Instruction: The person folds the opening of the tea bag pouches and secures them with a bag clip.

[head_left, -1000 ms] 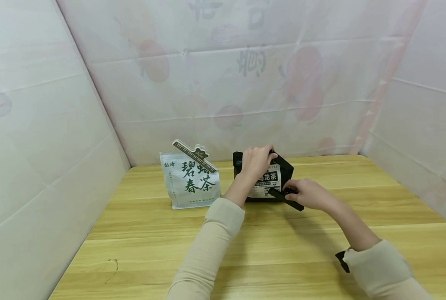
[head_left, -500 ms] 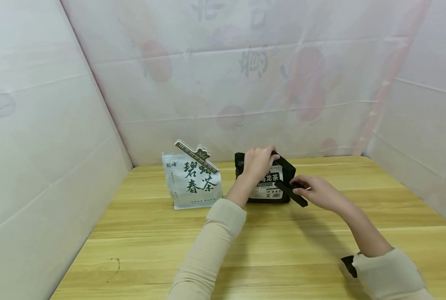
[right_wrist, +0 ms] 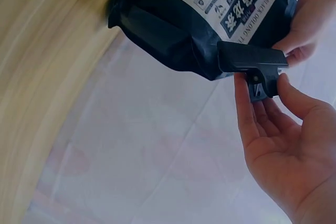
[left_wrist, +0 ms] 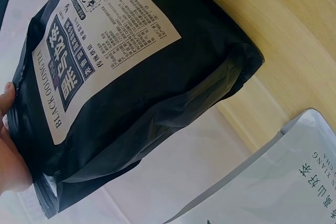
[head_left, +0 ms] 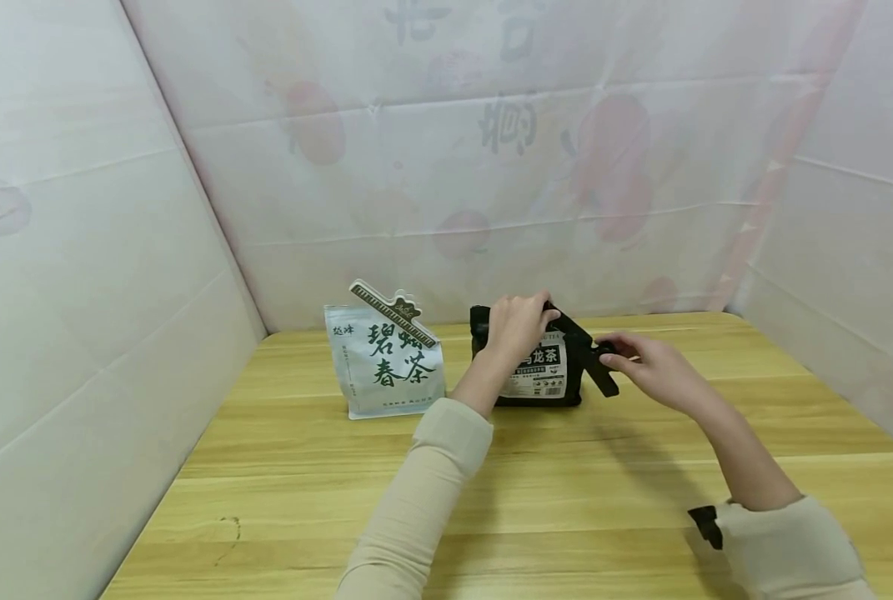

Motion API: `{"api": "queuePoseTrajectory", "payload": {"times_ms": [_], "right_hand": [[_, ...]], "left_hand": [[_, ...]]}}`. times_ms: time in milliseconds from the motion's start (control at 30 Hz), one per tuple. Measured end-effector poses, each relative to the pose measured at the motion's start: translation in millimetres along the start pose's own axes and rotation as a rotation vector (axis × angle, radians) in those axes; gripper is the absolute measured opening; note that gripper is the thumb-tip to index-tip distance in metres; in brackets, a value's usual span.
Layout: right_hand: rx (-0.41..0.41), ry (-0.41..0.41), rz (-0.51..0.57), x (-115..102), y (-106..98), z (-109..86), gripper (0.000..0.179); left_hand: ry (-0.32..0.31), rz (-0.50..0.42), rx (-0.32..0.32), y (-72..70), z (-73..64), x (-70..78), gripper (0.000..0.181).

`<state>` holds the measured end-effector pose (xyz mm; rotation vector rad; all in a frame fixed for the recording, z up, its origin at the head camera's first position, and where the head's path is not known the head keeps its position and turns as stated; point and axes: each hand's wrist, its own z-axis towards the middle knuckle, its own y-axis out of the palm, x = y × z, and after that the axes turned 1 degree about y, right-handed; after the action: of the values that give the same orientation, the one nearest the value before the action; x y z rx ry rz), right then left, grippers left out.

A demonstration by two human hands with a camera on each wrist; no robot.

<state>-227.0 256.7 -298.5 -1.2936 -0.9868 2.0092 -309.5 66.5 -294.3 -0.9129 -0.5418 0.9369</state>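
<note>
A black bag of oolong tea (head_left: 536, 382) with a pale label stands on the wooden table. At its top edge my left hand (head_left: 515, 327) holds the bag; in the left wrist view that hand's fingertips (left_wrist: 8, 98) show at the left. My right hand (head_left: 659, 372) pinches a black bag clip (head_left: 599, 375) by its handles, thumb on one side and fingers on the other. The clip (right_wrist: 253, 59) lies across the bag's top right corner in the right wrist view. Whether its jaws enclose the bag's edge I cannot tell.
To the left stands a pale tea bag (head_left: 386, 371) with green writing, a ruler-patterned clip (head_left: 395, 315) slanted over its top right corner. Patterned cloth walls (head_left: 431, 183) enclose the table (head_left: 288, 500) at the back and sides.
My right hand has raised the black clip and moved it slightly right, from in front of the bag's lower right to its upper right corner. My left hand keeps its hold on the bag.
</note>
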Motion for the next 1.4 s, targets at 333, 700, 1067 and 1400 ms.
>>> {"api": "queuePoseTrajectory", "payload": {"times_ms": [333, 700, 1067, 1400], "right_hand": [[0.145, -0.024, 0.044, 1.2, -9.0, 4.8, 0.034], [0.205, 0.02, 0.108, 1.8, -15.9, 11.9, 0.043], [0.301, 0.004, 0.149, 2.5, -12.6, 23.5, 0.038], [0.37, -0.047, 0.277, 8.4, -3.8, 33.2, 0.034]], "left_hand": [[0.007, 0.023, 0.005, 0.3, -0.3, 0.5, 0.029], [0.012, 0.029, 0.013, -0.5, -0.7, 0.8, 0.029], [0.011, 0.018, 0.026, 0.0, -0.9, 0.6, 0.028], [0.014, 0.02, 0.03, 0.0, -1.5, 0.7, 0.029]]}}
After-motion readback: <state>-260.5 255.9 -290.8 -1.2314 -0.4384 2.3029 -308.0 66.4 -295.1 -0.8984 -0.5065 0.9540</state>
